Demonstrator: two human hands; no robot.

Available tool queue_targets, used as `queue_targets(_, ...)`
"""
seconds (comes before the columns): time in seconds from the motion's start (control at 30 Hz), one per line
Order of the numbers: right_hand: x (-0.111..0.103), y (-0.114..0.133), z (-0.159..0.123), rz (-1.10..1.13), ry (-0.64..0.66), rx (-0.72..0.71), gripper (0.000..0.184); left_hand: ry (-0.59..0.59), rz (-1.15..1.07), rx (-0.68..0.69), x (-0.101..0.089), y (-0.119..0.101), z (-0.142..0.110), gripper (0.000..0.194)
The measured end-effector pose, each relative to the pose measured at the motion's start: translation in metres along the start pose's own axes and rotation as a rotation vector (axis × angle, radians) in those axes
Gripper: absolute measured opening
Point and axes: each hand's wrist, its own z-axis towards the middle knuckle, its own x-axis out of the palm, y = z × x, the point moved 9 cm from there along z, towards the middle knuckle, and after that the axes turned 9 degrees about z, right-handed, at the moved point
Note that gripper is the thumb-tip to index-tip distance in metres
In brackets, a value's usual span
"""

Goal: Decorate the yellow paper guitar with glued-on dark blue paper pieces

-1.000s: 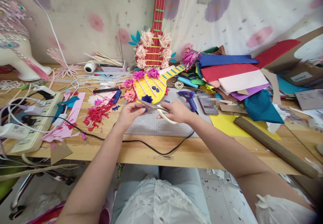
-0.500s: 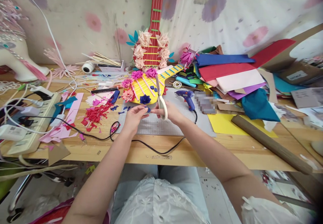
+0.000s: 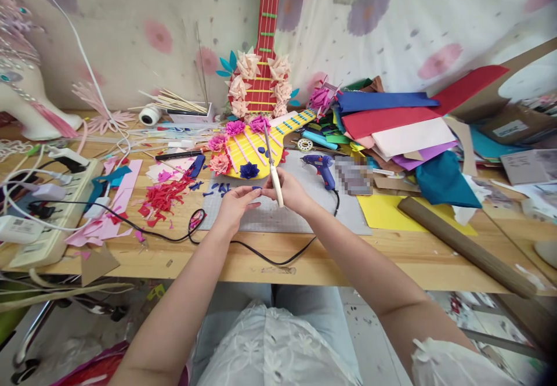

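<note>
My left hand is closed in a pinch on a small piece of dark blue paper. My right hand is wrapped round white-handled scissors, whose blades point away from me; its fingertips meet the blue paper too. Just beyond the hands lies a yellow paper guitar with pink flowers and a dark blue paper flower on its body. Blue paper scraps lie on the grey cutting mat beside my left hand.
A blue glue gun lies to the right, its black cord looping along the front. Red scraps and a power strip are on the left. A red guitar stands behind; coloured sheets and a brown roll lie right.
The scissors have turned more edge-on in my right hand. My left hand has shifted slightly right, and less of the blue paper shows between the fingers.
</note>
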Motion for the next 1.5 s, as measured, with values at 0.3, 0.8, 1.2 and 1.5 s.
queue_targets(0.3, -0.015, 0.017, -0.014, -0.752, 0.109, -0.085, 0.039, -0.039, -0.078, 0.137, -0.005, -0.005, 0.003, 0.03)
queue_targets(0.8, -0.015, 0.039, -0.028, -1.241, 0.117, -0.169, 0.049, -0.149, -0.173, 0.255, -0.013, -0.015, 0.0, 0.032)
queue_targets(1.2, -0.016, 0.04, -0.03, -1.247, 0.074, -0.154, 0.049, -0.176, -0.186, 0.263, -0.015, -0.011, 0.0, 0.033)
queue_targets(1.5, -0.019, 0.041, -0.03, -1.261, 0.109, -0.111, 0.051, -0.176, -0.207, 0.227, -0.012, -0.009, 0.001, 0.035)
